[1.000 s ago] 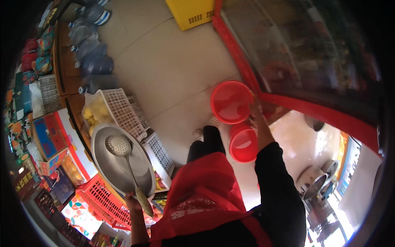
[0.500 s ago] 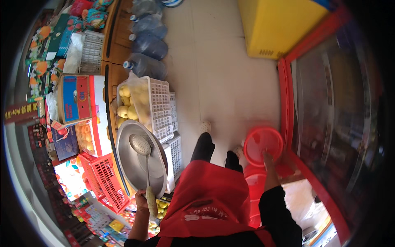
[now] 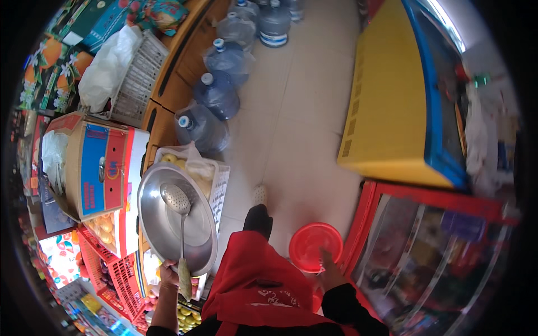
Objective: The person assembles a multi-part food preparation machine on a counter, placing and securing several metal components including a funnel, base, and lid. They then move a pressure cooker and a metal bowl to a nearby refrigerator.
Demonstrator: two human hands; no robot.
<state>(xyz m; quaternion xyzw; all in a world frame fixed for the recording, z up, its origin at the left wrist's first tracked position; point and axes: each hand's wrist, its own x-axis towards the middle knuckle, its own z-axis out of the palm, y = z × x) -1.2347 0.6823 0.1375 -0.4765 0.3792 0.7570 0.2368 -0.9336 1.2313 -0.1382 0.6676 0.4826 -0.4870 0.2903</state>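
My left hand is closed on the near rim of a wide stainless steel basin, tilted at my left side. A perforated skimmer lies in the basin, its long handle running over the rim beside my fingers. Whether the fingers also press on the handle is unclear. Low on my right, my right hand grips the near edge of a round red plastic tub. Part of its rim is hidden by the hand, and more red plastic shows behind my forearm.
Large water bottles line the wooden cabinet on the left, beyond a white crate of yellow fruit. Cartons stand on the cabinet. A yellow-and-blue freezer and a red-framed glass case border the tiled floor on the right.
I have moved forward along the aisle, carrying the steel basin and red tub. The crate has slipped partly behind the basin, and more of the freezer shows. Both hands keep their hold.
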